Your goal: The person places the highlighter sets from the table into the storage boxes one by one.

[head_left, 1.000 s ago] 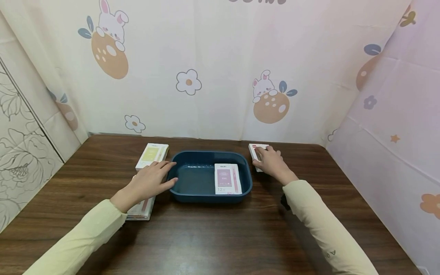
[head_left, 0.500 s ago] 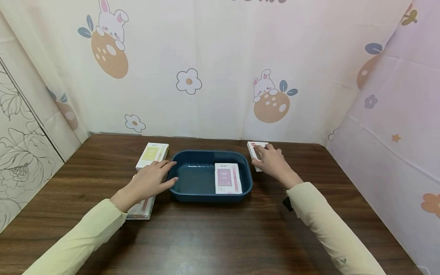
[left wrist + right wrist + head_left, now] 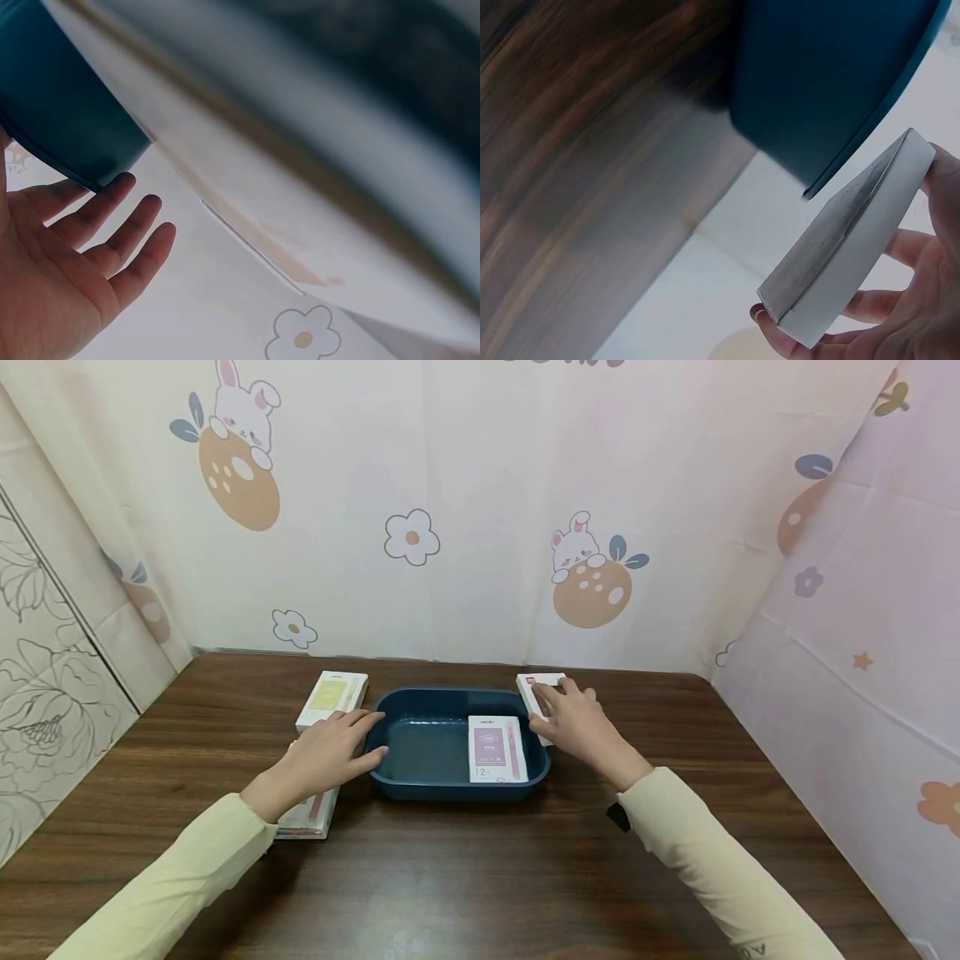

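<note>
A dark blue plastic bin stands on the brown table. Inside it, on the right side, lies a white box with a purple label reading "12". My left hand has its fingers loosely spread at the bin's left rim; in the left wrist view its fingertips reach the bin's edge. Off the table at the bin's right rim, my right hand grips a flat white box with a red mark. The right wrist view shows that box's plain side, held between thumb and fingers.
Behind my left hand lies a white box with a yellow-green label. Nearer, partly hidden under the left forearm, is a small stack of white boxes. A patterned curtain hangs along the table's back edge.
My right hand has lifted the white box with the red mark and carried it left, up to the bin's right rim. The left hand and the bin have stayed put.
</note>
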`<state>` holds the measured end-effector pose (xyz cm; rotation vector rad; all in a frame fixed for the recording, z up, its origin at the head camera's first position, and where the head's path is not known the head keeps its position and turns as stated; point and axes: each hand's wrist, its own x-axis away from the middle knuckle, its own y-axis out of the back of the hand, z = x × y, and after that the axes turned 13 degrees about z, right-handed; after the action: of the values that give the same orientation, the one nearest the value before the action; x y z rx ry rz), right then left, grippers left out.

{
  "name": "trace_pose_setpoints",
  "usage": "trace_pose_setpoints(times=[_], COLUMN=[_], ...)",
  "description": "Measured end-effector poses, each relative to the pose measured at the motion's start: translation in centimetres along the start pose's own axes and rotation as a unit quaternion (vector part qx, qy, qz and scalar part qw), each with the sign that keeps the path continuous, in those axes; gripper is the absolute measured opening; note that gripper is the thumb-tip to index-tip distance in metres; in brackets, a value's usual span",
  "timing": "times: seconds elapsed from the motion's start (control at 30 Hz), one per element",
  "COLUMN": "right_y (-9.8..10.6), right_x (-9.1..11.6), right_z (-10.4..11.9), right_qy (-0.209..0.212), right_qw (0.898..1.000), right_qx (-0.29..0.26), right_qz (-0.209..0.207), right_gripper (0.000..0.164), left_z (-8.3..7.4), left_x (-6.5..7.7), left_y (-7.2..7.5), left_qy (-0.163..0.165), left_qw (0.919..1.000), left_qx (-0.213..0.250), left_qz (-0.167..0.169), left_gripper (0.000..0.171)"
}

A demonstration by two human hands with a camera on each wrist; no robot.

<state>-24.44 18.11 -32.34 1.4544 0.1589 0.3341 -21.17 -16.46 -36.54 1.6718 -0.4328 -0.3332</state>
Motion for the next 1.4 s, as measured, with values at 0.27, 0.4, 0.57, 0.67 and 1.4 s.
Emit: trace_pose_setpoints(times=[0.27, 0.4, 0.57, 0.67, 1.4], right_y=[-0.2, -0.4, -0.7, -0.8, -2.6], right_x=[0.5, 0.7, 0.9, 1.0, 1.0], right_z=[2.2, 3.2, 4.3, 5.0, 7.9], right_qy=[0.005, 0.014, 0.019, 0.017, 0.043], right_qw=[1.000, 1.000, 1.000, 1.000, 0.998], right_qx=[0.005, 0.015, 0.019, 0.013, 0.022], right_qz=[0.002, -0.003, -0.004, 0.002, -0.036], right_gripper=[0.055, 0.055, 0.056, 0.056, 0.049], left_z=[0.0, -0.1, -0.1, 0.0, 0.1], left_x=[0.0, 0.0, 0.0, 0.0, -0.1], left_y=[0.0, 0.0, 0.0, -0.1, -0.2], left_qy=[0.001, 0.003, 0.006, 0.006, -0.004], left_qw=[1.0000, 1.0000, 1.0000, 1.0000, 1.0000], left_qx=[0.000, 0.000, 0.000, 0.000, -0.006], left_qz=[0.001, 0.002, 0.003, 0.001, -0.006], left_gripper=[0.058, 0.059, 0.059, 0.058, 0.058])
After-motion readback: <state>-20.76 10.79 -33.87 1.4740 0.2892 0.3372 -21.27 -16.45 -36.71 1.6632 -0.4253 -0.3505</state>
